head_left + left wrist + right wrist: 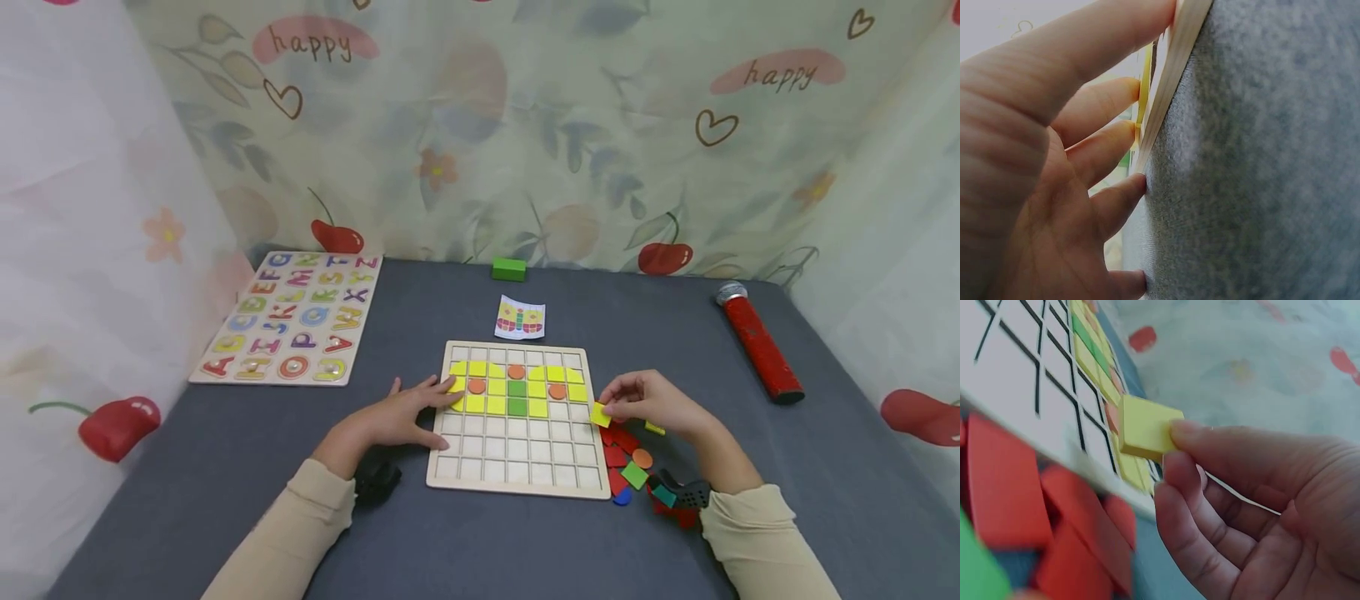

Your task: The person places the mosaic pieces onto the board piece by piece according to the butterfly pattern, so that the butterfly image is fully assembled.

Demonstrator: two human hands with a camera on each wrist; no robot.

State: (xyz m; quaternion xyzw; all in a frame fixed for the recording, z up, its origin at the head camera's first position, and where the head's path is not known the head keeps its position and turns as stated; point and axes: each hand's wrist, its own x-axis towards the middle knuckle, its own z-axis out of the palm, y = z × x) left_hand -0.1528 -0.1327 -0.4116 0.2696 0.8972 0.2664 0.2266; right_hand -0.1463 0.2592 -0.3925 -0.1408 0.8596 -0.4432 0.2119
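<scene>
a yellow tile (600, 415) is pinched between the thumb and fingers of the right hand (656, 406), just beside the right rim of the grid board (517, 491); whether the rim is touched cannot be told. since the tile looks square, no long axis can be made out. its free end is pointed leftward at the board, and its sides are turned slightly against the grid lines. the left hand (400, 417) is spread wide, its fingertips rested on the board's left side and its yellow pieces, so some leftmost cells are partly covered.

on the board, yellow pieces are laid on both sides of a middle column of an orange disc and two green squares, with bare cells nearer the person. beneath and beside the right hand, the dark table (450, 546) is cluttered with red pieces (616, 456), a loose green tile (634, 475) and a blue piece (622, 497). beyond the board a butterfly card (520, 319) and a green block (508, 269) are seen. at left a letter board (354, 333) is placed; at right a red microphone (759, 346) is laid diagonally, head pointed away.
</scene>
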